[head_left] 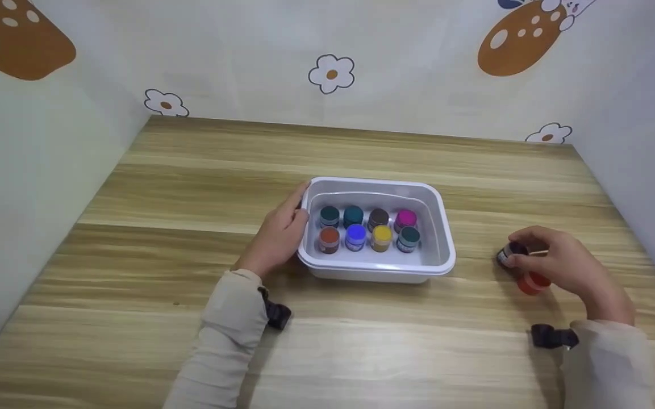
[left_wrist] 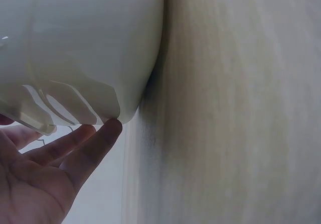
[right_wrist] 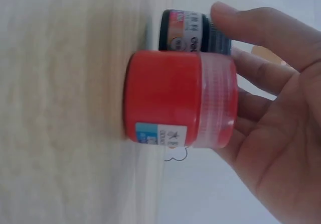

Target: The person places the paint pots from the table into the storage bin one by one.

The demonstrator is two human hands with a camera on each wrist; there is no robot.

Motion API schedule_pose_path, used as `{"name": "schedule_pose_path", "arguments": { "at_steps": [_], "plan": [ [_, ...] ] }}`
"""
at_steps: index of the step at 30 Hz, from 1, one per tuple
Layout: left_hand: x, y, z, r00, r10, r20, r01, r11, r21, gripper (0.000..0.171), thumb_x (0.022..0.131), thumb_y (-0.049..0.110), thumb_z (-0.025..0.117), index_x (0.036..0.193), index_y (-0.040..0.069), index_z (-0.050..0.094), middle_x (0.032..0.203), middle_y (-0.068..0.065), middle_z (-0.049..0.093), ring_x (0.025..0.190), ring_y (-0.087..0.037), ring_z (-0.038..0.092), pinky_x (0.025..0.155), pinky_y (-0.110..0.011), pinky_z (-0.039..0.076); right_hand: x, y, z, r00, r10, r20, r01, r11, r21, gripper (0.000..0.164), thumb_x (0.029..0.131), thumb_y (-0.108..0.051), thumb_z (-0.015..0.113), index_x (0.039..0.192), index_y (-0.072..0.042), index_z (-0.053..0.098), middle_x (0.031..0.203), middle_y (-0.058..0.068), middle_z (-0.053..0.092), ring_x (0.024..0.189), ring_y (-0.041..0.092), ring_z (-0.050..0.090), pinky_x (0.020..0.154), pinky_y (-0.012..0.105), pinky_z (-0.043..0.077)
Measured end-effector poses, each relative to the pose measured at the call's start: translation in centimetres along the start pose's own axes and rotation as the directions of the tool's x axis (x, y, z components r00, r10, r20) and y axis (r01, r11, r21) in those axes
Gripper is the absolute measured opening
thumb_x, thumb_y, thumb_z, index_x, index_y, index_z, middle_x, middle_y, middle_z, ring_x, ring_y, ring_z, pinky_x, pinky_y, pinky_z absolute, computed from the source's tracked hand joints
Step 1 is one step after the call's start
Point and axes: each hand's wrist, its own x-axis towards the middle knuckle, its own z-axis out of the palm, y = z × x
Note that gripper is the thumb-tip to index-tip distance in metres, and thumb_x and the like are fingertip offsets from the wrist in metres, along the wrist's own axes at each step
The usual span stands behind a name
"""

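Note:
A white plastic tub [head_left: 375, 271] stands on the table with several small paint jars in two rows. At its left end my left hand [head_left: 278, 236] holds the tub, thumb at the rim and fingertips [left_wrist: 111, 128] against the outer wall. To the right of the tub, my right hand [head_left: 566, 262] pinches a black paint jar [head_left: 507, 255] by its lid between thumb and fingers. Just nearer to me stands a red paint jar [head_left: 532, 284] with a clear lid, partly under the right hand. In the right wrist view this red jar [right_wrist: 163, 91] overlaps the black jar [right_wrist: 183, 30].
Inside the tub are jars with blue [head_left: 355, 236], yellow [head_left: 382, 236], magenta [head_left: 406, 220], brown-red [head_left: 329, 238] and dark tops. The wood-grain table [head_left: 134, 284] is bounded by pale walls, with a flower-patterned back wall [head_left: 418, 85]. Each wrist carries a small black camera [head_left: 278, 315].

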Motion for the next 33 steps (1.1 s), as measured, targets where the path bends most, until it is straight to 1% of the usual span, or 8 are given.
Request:
{"name": "schedule_pose_path", "arguments": {
  "at_steps": [6,11,13,16,21,24,28,33],
  "plan": [
    [0.1,0.1,-0.1,1.0,0.002,0.008,-0.002,1.0,-0.007,0.056,0.103,0.024,0.034,0.159,0.024,0.025,0.161,-0.001,0.032,0.147,-0.019,0.03,0.121,-0.043,0.023,-0.3,-1.5,-0.5,0.997,-0.042,-0.062,0.044,0.999,0.019,0.051,0.092,-0.027,0.071,0.129,0.004,0.059,0.119,0.025,0.065,0.108,0.045,0.064,0.077,0.01,0.047],
    [0.0,0.0,-0.1,1.0,-0.014,0.011,0.014,1.0,-0.006,0.056,0.103,0.025,0.034,0.159,0.026,0.024,0.161,0.001,0.03,0.148,-0.016,0.028,0.121,-0.04,0.022,-0.2,-3.4,-0.6,0.978,-0.136,-0.159,0.145,0.989,0.041,0.041,0.091,-0.015,0.07,0.125,0.006,0.062,0.116,0.025,0.067,0.096,0.015,0.07,0.074,0.004,0.047],
    [0.0,0.0,-0.1,1.0,-0.016,0.013,0.016,1.0,-0.006,0.056,0.104,0.026,0.034,0.159,0.026,0.023,0.162,0.001,0.03,0.148,-0.016,0.027,0.122,-0.041,0.021,0.0,-4.5,-0.7,0.965,-0.181,-0.191,0.195,0.979,0.058,0.037,0.09,-0.012,0.071,0.123,0.006,0.064,0.113,0.023,0.069,0.092,-0.001,0.065,0.074,0.004,0.048],
    [0.0,0.0,0.0,1.0,-0.019,0.013,0.019,1.0,-0.005,0.056,0.104,0.026,0.034,0.159,0.027,0.023,0.162,0.002,0.029,0.148,-0.016,0.026,0.122,-0.041,0.021,0.1,-6.2,-0.6,0.944,-0.242,-0.224,0.263,0.963,0.068,0.035,0.088,-0.008,0.072,0.12,0.006,0.065,0.11,0.02,0.069,0.091,-0.011,0.059,0.077,0.003,0.048],
    [0.0,0.1,0.0,1.0,-0.012,0.015,0.012,1.0,-0.011,0.056,0.104,0.025,0.034,0.159,0.025,0.023,0.162,0.0,0.029,0.149,-0.018,0.026,0.122,-0.041,0.021,0.6,-9.6,-0.3,0.937,-0.291,-0.193,0.308,0.949,0.066,0.036,0.088,-0.01,0.073,0.121,0.004,0.065,0.112,0.015,0.067,0.1,0.012,0.065,0.084,0.005,0.048],
    [0.0,0.1,0.0,1.0,-0.012,0.014,0.012,1.0,-0.019,0.056,0.104,0.024,0.034,0.159,0.024,0.023,0.162,0.001,0.029,0.149,-0.018,0.026,0.122,-0.041,0.02,1.2,-11.6,0.4,0.941,-0.315,-0.124,0.325,0.943,0.071,0.037,0.089,-0.012,0.073,0.122,0.002,0.064,0.114,0.014,0.066,0.104,0.028,0.065,0.092,0.021,0.053],
    [0.0,0.1,0.0,1.0,-0.001,0.007,0.001,1.0,-0.009,0.057,0.103,0.024,0.034,0.159,0.023,0.024,0.161,0.0,0.03,0.148,-0.018,0.027,0.122,-0.04,0.021,2.3,-13.9,2.1,0.926,-0.375,-0.033,0.377,0.922,0.088,0.036,0.088,-0.007,0.073,0.122,0.001,0.065,0.113,0.012,0.066,0.105,0.03,0.065,0.095,0.046,0.054],
    [0.0,0.0,0.1,1.0,0.018,0.0,-0.018,1.0,0.01,0.057,0.103,0.022,0.034,0.159,0.021,0.024,0.161,-0.002,0.03,0.148,-0.019,0.028,0.122,-0.041,0.021,3.4,-16.1,4.9,0.888,-0.457,0.046,0.453,0.889,0.072,0.035,0.087,-0.006,0.072,0.121,0.001,0.065,0.113,0.013,0.067,0.105,0.029,0.065,0.094,0.048,0.054]
  ]
}}
